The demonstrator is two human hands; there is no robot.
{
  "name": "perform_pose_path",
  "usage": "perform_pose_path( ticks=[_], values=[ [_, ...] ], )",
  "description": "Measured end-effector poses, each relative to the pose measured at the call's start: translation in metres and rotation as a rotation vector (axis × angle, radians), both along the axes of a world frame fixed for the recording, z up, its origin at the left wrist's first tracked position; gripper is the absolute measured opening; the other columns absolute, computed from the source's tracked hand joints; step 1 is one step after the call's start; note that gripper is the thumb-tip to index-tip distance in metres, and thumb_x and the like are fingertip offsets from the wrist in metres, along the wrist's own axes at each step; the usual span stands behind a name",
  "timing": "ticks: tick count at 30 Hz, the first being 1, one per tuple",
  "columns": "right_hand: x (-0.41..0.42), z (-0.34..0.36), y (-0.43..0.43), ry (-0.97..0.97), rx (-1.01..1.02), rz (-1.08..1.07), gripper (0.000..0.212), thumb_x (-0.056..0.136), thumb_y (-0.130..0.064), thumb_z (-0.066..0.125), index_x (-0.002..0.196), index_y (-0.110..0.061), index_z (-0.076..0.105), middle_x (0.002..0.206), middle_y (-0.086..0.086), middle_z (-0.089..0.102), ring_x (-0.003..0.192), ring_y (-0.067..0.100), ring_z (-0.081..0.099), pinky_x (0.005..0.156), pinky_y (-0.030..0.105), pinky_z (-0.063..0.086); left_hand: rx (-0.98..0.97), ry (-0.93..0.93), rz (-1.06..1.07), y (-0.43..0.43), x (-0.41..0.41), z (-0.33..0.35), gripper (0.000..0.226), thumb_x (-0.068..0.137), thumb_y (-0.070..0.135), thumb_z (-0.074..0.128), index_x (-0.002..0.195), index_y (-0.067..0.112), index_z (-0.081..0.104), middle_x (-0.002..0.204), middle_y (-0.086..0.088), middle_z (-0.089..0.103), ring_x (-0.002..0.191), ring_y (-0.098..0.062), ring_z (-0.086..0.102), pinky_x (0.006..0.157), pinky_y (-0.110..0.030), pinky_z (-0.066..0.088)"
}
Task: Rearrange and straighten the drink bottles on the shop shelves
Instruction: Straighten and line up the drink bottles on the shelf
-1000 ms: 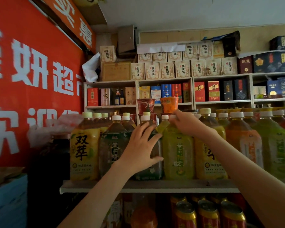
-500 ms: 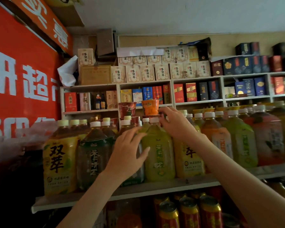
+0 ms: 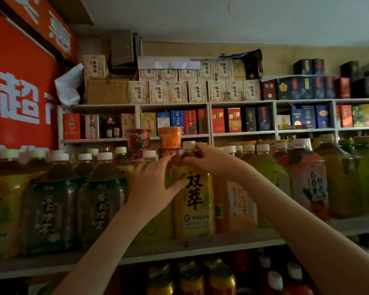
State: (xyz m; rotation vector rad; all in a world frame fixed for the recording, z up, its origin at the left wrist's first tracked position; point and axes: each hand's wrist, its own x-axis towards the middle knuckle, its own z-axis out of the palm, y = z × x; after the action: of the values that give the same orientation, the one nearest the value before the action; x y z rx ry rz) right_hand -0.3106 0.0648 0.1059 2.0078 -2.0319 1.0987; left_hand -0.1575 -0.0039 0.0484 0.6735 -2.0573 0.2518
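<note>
A yellow-labelled drink bottle with a pale cap stands at the front of the white shelf. My right hand grips its neck just below the cap. My left hand lies with spread fingers against its left side, the thumb on the label. That hand covers much of a green bottle standing beside it. Two dark tea bottles stand to the left. An orange bottle and a pink one stand to the right.
Two noodle cups sit above the bottle caps behind my hands. Boxed goods fill the back wall shelves. A red banner covers the left wall. Cans stand on the shelf below.
Both hands have shifted right, from the green and dark bottles to the yellow-labelled bottle. My right hand left the green bottle's cap and took the yellow bottle's neck.
</note>
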Motion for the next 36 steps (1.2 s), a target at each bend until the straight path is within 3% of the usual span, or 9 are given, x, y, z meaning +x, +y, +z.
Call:
perform_pose_path(
  ticks=[3, 9, 11, 13, 16, 21, 25, 33, 36],
  values=[
    [-0.009, -0.003, -0.002, -0.023, 0.036, 0.098, 0.017, 0.092, -0.037, 0.055, 0.093, -0.022, 0.047, 0.083, -0.008, 0.057, 0.076, 0.006, 0.057, 0.066, 0.019, 0.048, 0.088, -0.166, 0.162, 0.010, -0.025, 0.003, 0.099, 0.072, 0.071, 0.051, 0.148, 0.027, 0.007, 0.150, 0.007, 0.032, 0.141, -0.015, 0.018, 0.114, -0.043, -0.004],
    [-0.016, -0.006, -0.011, -0.034, -0.014, 0.142, 0.049, 0.092, -0.042, 0.054, 0.125, -0.009, 0.042, 0.084, -0.008, 0.050, 0.069, -0.001, 0.048, 0.051, 0.012, 0.038, 0.218, -0.173, 0.198, 0.021, -0.030, 0.009, 0.102, 0.073, 0.066, 0.057, 0.149, 0.024, 0.003, 0.154, 0.003, 0.023, 0.142, -0.017, 0.006, 0.113, -0.040, -0.010],
    [-0.020, -0.003, -0.004, 0.032, -0.054, 0.154, 0.046, 0.092, -0.041, 0.054, 0.126, -0.011, 0.045, 0.091, -0.006, 0.055, 0.082, 0.007, 0.057, 0.058, 0.013, 0.044, 0.225, -0.138, 0.196, 0.022, -0.032, 0.009, 0.105, 0.070, 0.070, 0.054, 0.149, 0.025, 0.002, 0.154, 0.003, 0.022, 0.142, -0.017, 0.010, 0.114, -0.041, -0.008],
    [-0.034, 0.005, 0.008, 0.118, -0.210, 0.144, 0.042, 0.095, -0.035, 0.051, 0.130, -0.014, 0.046, 0.115, 0.000, 0.058, 0.104, 0.015, 0.058, 0.078, 0.020, 0.049, 0.190, -0.027, 0.164, 0.025, -0.036, 0.008, 0.109, 0.065, 0.077, 0.045, 0.149, 0.026, -0.001, 0.156, 0.002, 0.017, 0.143, -0.017, 0.012, 0.115, -0.043, -0.003],
    [-0.069, 0.015, 0.023, 0.098, -0.353, 0.043, 0.041, 0.097, -0.026, 0.047, 0.136, -0.015, 0.043, 0.131, 0.002, 0.052, 0.113, 0.016, 0.052, 0.085, 0.022, 0.041, 0.058, 0.130, 0.098, 0.032, -0.048, 0.008, 0.106, 0.064, 0.078, 0.037, 0.148, 0.024, 0.001, 0.157, 0.001, 0.010, 0.143, -0.017, 0.009, 0.115, -0.042, -0.001],
    [-0.102, 0.003, 0.025, 0.029, 0.026, -0.027, 0.032, 0.097, -0.040, 0.043, 0.116, -0.016, 0.054, 0.097, -0.001, 0.062, 0.078, 0.006, 0.057, 0.060, 0.018, 0.041, -0.152, -0.058, 0.141, 0.041, -0.083, 0.011, 0.102, 0.071, 0.078, 0.038, 0.148, 0.026, -0.004, 0.157, 0.008, -0.001, 0.142, -0.009, -0.004, 0.109, -0.034, -0.018],
    [-0.100, -0.009, 0.021, -0.023, -0.082, -0.011, 0.022, 0.096, -0.039, 0.046, 0.100, -0.018, 0.050, 0.080, -0.007, 0.055, 0.068, 0.003, 0.054, 0.055, 0.015, 0.038, -0.207, -0.277, 0.198, 0.039, -0.102, 0.012, 0.099, 0.072, 0.080, 0.039, 0.149, 0.026, 0.008, 0.156, 0.007, 0.015, 0.144, -0.013, -0.001, 0.106, -0.044, -0.021],
    [-0.094, -0.009, 0.018, 0.009, -0.127, -0.109, 0.026, 0.096, -0.040, 0.048, 0.092, -0.015, 0.051, 0.075, -0.005, 0.054, 0.065, 0.006, 0.052, 0.053, 0.018, 0.039, -0.103, -0.440, 0.214, 0.044, -0.101, 0.019, 0.094, 0.078, 0.071, 0.047, 0.149, 0.025, 0.005, 0.154, 0.007, 0.021, 0.142, -0.016, 0.006, 0.109, -0.044, -0.018],
    [-0.108, 0.002, 0.033, 0.035, -0.224, -0.106, 0.030, 0.096, -0.038, 0.047, 0.114, -0.016, 0.055, 0.099, -0.002, 0.063, 0.080, 0.005, 0.057, 0.061, 0.016, 0.043, -0.126, -0.430, 0.201, 0.044, -0.100, 0.019, 0.097, 0.077, 0.074, 0.045, 0.149, 0.025, 0.003, 0.153, 0.007, 0.022, 0.142, -0.015, 0.010, 0.111, -0.046, -0.012]
  ],
)
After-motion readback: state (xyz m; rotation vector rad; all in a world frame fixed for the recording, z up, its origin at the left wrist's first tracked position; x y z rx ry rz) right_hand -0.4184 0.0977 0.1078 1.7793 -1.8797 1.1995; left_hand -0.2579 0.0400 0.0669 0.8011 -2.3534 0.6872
